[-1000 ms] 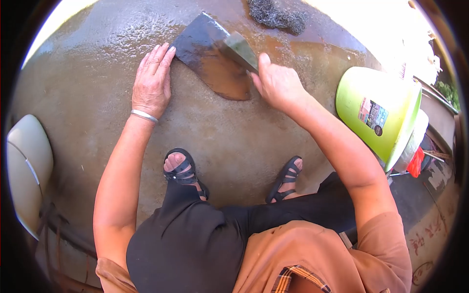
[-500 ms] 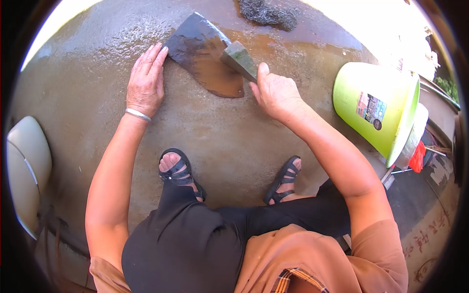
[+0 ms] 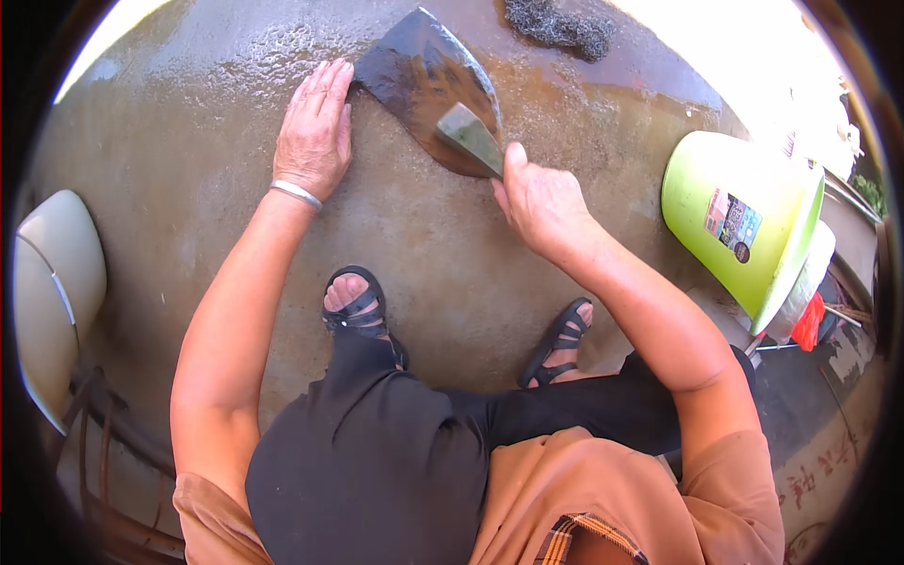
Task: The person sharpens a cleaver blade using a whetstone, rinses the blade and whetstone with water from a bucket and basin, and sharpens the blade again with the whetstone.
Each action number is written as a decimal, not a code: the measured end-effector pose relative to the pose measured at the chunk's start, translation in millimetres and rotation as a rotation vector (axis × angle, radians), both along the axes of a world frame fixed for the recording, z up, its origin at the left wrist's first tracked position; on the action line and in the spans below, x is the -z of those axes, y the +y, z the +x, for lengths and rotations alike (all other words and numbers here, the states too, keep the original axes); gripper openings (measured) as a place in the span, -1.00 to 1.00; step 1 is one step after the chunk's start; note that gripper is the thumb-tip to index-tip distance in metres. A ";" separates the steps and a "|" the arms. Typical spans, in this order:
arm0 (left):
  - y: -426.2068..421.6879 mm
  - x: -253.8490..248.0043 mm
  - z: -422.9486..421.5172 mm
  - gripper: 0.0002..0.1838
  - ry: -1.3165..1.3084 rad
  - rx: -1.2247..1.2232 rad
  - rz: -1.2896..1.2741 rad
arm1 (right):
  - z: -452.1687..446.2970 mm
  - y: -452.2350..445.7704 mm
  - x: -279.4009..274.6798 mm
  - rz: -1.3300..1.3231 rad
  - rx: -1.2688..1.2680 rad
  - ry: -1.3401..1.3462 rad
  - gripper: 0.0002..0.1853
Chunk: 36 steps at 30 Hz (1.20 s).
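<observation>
A broad, flat metal blade [image 3: 407, 87], dark at the left and wet brown toward the right, lies on the ground in front of me. Its right edge gleams bright. My right hand [image 3: 544, 200] is closed round one end of a grey-green whetstone [image 3: 471, 139], whose other end lies over the lower part of the blade. At the blade's left corner, my left hand [image 3: 315, 127] has its fingers stretched out, and the fingertips touch that corner. A silver bangle [image 3: 297, 194] circles my left wrist.
A dark tangle of wire-like scrubbing material [image 3: 560, 28] lies beyond the blade. A lime-green bucket [image 3: 730, 221] lies tipped at the right, with a red bag [image 3: 808, 324] near it. At the left stands a pale rounded object [image 3: 61, 273]. Wet concrete [image 3: 207, 141] spreads all round.
The whetstone has slid toward me across the blade in my right hand. My left hand keeps to the blade's corner. The whole view has shifted slightly.
</observation>
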<state>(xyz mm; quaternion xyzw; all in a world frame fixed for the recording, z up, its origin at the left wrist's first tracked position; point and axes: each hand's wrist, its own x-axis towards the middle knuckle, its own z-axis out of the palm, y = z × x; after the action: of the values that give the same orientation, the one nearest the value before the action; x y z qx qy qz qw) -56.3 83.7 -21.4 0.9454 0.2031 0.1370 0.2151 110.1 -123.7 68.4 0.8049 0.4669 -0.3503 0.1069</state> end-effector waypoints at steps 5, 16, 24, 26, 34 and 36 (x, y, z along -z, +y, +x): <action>3.2 -4.9 5.1 -0.50 0.007 -0.001 0.018 | 5.7 107.0 18.6 0.263 -0.036 -0.069 -0.67; 4.8 0.5 3.8 -0.49 -0.030 0.006 0.016 | -9.9 81.0 11.3 0.205 -0.036 -0.050 -0.67; 5.0 4.5 5.0 -0.49 -0.054 -0.053 -0.017 | -20.0 8.6 -8.8 -0.020 -0.063 -0.052 -0.64; 1.4 3.9 2.3 -0.50 -0.061 -0.025 -0.014 | -19.6 22.0 -1.7 0.000 -0.038 -0.045 -0.65; -3.3 5.9 6.1 -0.45 -0.024 -0.121 0.006 | -14.3 41.4 -10.4 -0.008 -0.007 -0.097 -0.83; -2.2 8.0 4.7 -0.46 -0.042 -0.094 0.006 | -12.7 34.5 -7.5 -0.034 0.004 -0.096 -0.83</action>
<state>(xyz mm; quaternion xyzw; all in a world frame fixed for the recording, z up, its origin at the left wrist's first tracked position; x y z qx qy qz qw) -51.6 81.5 -29.4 0.9323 0.2424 0.1673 0.2099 97.3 -89.2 75.9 0.8197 0.4538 -0.3195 0.1421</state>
